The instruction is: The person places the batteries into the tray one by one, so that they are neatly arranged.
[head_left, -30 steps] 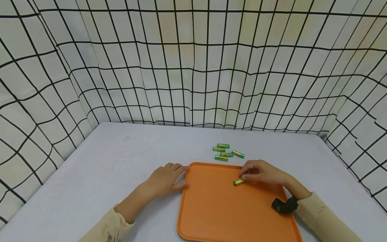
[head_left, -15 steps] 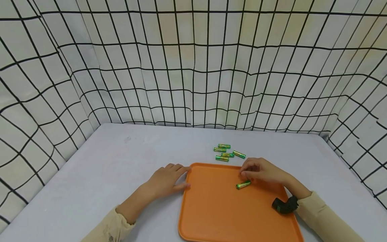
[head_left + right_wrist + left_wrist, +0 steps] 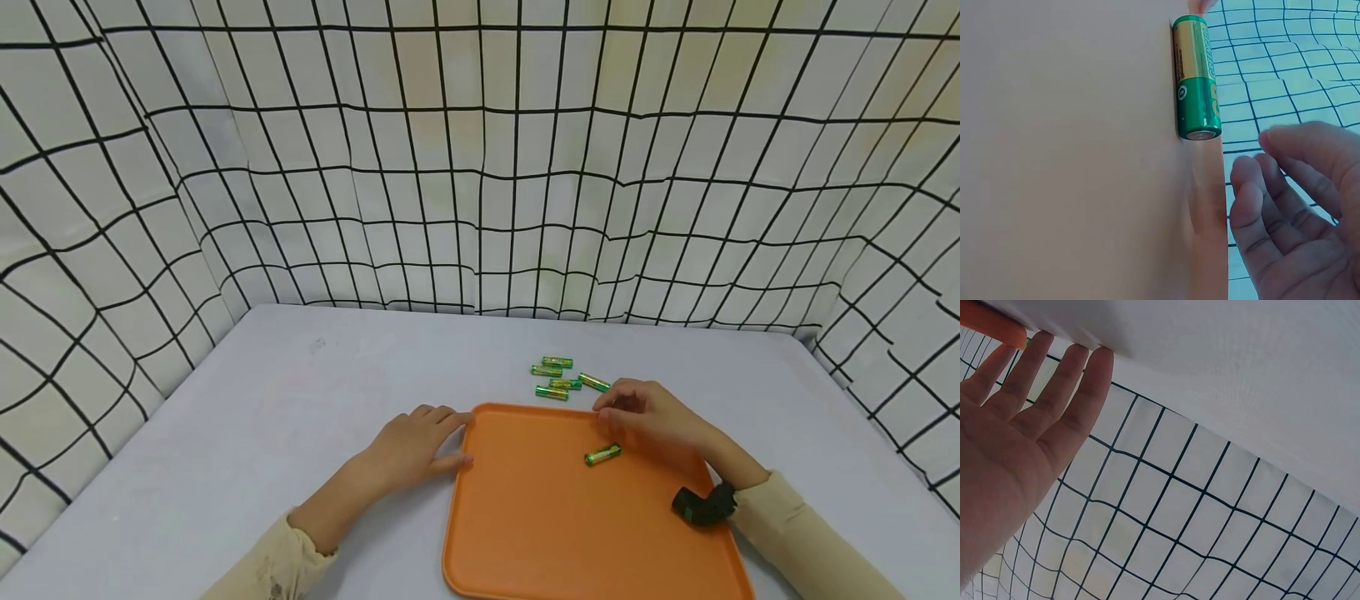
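A pale grey counter [image 3: 300,417] is seen, closed in on three sides by a white cloth with black grid lines [image 3: 480,167]. An orange tray [image 3: 540,525] is laid on the counter close to the person. One green and gold battery [image 3: 603,454] is lying flat on the tray, toward its far right part. Five more batteries [image 3: 564,377] are scattered in a small bunch on the counter just past the tray's far edge.

The left hand [image 3: 415,446] is laid flat on the counter with straight fingers, and the tray's far left corner is touched by its fingertips. The right hand [image 3: 651,414] is held over the tray's far right edge, between the lone battery and the bunch. Its fingers are loosely bent and nothing is held in it. A black camera strap [image 3: 701,506] is worn at the right wrist.

In the right wrist view the battery [image 3: 1194,78] is shown big (its green half is nearer the hand), apart from the relaxed fingers [image 3: 1279,206]. In the left wrist view the tray's orange corner [image 3: 994,325] is met by the straight fingertips [image 3: 1038,344].
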`<action>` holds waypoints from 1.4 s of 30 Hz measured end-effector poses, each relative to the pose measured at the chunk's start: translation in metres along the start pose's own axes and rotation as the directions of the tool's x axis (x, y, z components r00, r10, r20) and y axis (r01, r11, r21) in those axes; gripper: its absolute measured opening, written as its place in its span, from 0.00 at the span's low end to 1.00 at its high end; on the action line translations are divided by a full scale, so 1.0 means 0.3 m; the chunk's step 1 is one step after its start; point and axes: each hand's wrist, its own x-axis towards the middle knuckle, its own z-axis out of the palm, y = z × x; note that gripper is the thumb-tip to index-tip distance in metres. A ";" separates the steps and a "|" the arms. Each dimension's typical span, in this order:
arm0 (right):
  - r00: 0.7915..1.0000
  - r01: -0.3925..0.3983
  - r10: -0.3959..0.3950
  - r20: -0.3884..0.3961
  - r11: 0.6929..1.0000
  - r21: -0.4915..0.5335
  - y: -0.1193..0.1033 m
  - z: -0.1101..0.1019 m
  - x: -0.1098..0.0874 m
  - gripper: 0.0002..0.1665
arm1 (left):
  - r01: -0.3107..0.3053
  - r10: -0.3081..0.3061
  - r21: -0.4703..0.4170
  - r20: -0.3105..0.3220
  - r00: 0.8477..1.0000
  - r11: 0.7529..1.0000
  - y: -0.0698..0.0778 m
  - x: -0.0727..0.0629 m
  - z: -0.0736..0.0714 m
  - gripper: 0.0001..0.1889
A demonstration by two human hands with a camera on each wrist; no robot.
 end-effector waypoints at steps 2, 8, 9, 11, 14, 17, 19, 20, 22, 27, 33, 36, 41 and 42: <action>1.000 0.007 -0.008 -0.030 1.000 -0.007 0.004 -0.002 0.000 0.10 | -0.005 0.005 -0.001 -0.001 1.000 1.000 -0.001 0.002 0.002 0.28; 0.995 -0.019 0.020 -0.101 1.000 0.014 0.001 -0.010 0.001 0.11 | -0.015 0.015 0.002 -0.009 1.000 1.000 -0.002 0.007 0.006 0.28; 0.994 -0.024 0.027 -0.106 0.999 0.022 0.000 -0.012 0.003 0.11 | -0.016 0.016 0.003 -0.011 1.000 1.000 -0.002 0.008 0.006 0.28; 0.993 -0.033 0.037 -0.111 0.999 0.034 0.000 -0.014 0.006 0.12 | -0.019 0.019 0.005 -0.014 1.000 1.000 -0.002 0.009 0.006 0.28; 0.992 -0.032 0.037 -0.118 0.998 0.047 0.004 -0.018 0.008 0.12 | -0.022 0.022 0.005 -0.017 1.000 1.000 -0.001 0.012 0.006 0.28; 0.989 -0.040 0.047 -0.137 0.998 0.055 0.004 -0.023 0.010 0.13 | -0.023 0.023 0.003 -0.019 1.000 1.000 0.001 0.014 0.003 0.28; 0.986 -0.050 0.059 -0.156 0.997 0.060 0.002 -0.027 0.013 0.15 | -0.024 0.024 0.003 -0.019 1.000 1.000 0.003 0.015 0.002 0.28; 0.984 -0.061 0.070 -0.163 0.996 0.060 -0.002 -0.029 0.014 0.15 | -0.023 0.023 0.002 -0.017 1.000 1.000 0.004 0.015 0.001 0.28; 0.981 -0.080 0.089 -0.174 0.995 0.056 -0.007 -0.033 0.018 0.16 | -0.019 0.019 0.003 -0.015 1.000 1.000 0.005 0.016 0.000 0.28; 0.975 -0.114 0.119 -0.186 0.993 0.036 -0.011 -0.035 0.032 0.16 | -0.001 0.001 -0.006 -0.011 1.000 1.000 0.003 0.010 -0.003 0.28; 0.976 -0.107 0.110 -0.185 0.994 0.025 0.002 -0.033 0.049 0.17 | 0.007 -0.007 0.008 -0.016 1.000 1.000 -0.005 -0.002 0.004 0.27; 0.973 -0.121 0.123 -0.197 0.992 0.021 0.007 -0.033 0.052 0.17 | -0.003 0.003 0.011 -0.028 1.000 1.000 -0.008 -0.003 0.007 0.27; 0.960 -0.159 0.154 -0.233 0.987 -0.003 0.018 -0.035 0.058 0.16 | -0.004 0.004 -0.002 -0.020 1.000 1.000 -0.009 0.001 0.010 0.27; 0.958 -0.165 0.158 -0.239 0.986 -0.008 0.019 -0.036 0.059 0.16 | -0.005 0.005 -0.003 -0.018 1.000 1.000 -0.009 0.002 0.011 0.27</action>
